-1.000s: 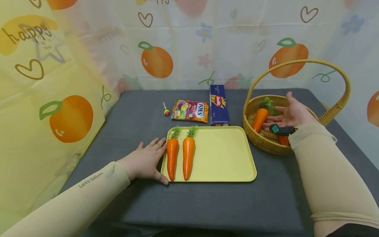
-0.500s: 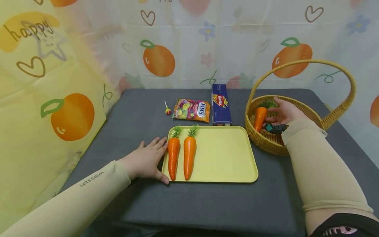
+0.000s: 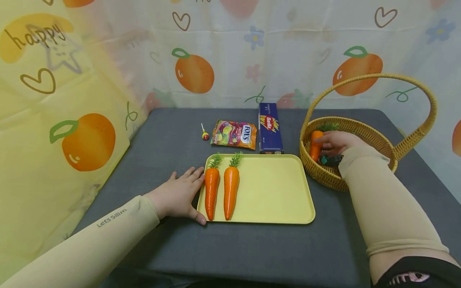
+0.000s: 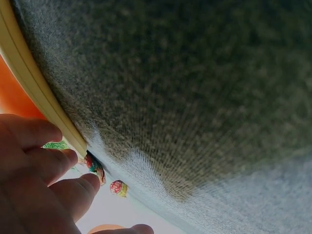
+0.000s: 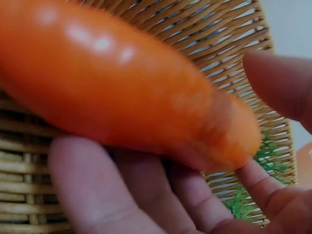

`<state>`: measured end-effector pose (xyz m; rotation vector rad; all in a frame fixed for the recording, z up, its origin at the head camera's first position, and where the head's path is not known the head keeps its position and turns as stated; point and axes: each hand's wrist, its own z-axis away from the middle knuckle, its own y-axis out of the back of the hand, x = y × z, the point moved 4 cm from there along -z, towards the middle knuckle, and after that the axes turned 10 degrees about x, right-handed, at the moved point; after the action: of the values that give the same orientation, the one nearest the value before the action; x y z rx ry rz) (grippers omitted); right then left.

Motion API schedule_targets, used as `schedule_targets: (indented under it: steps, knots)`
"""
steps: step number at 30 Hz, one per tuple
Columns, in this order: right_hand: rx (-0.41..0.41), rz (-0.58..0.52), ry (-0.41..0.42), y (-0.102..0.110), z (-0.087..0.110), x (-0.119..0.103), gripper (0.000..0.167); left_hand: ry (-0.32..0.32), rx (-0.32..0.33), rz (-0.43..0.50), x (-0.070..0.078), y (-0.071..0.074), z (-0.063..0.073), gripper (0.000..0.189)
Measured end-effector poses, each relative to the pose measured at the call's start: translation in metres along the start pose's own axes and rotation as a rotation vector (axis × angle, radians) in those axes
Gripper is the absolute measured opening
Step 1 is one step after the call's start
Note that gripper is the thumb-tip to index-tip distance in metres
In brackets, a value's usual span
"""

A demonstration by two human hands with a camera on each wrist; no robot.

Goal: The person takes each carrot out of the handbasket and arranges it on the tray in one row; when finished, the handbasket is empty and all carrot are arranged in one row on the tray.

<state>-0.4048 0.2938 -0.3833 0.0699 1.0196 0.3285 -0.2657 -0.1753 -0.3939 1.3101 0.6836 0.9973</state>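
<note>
Right grip [image 3: 340,141] perhaps touching carrot [image 3: 315,146], two carrots [image 3: 231,192] trayed

Orange carrot [image 3: 315,149] in wicker basket [image 3: 321,173], nr its L wall, leafy end twd back; R hand [image 3: 341,141] has fingers against it, thumb apart. Yellow rect. tray [image 3: 271,188] flat, L hand [image 3: 176,196] at L edge; 2 glossy carrots [image 3: 231,193] on L half, side by side, leafy ends at back.
</note>
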Motion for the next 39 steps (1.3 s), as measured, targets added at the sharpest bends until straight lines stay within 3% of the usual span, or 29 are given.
schedule_targets:
  steps: [9,13,19,25,32,39]
  knots:
    - [0.048,0.082,0.062,-0.002,-0.003,0.001,0.092,0.001,0.004,-0.002,0.000,0.000,0.000,0.148]
    - [0.014,0.003,0.056,0.001,-0.003,0.000,0.089,0.000,0.005,-0.002,0.000,0.000,0.000,0.148]
    - [-0.052,-0.158,0.076,0.006,0.001,-0.004,0.041,0.004,0.002,-0.006,0.001,0.001,0.000,0.148]
    - [-0.110,-0.304,0.079,0.008,0.007,-0.011,0.063,0.009,-0.008,-0.017,0.001,0.001,0.000,0.149]
    - [-0.167,-0.410,0.131,0.003,0.021,-0.017,0.042,0.007,-0.009,-0.015,0.000,0.000,-0.002,0.148]
    - [-0.170,-0.520,0.134,-0.014,0.039,-0.017,0.047,0.003,-0.001,-0.012,0.000,0.000,-0.001,0.148]
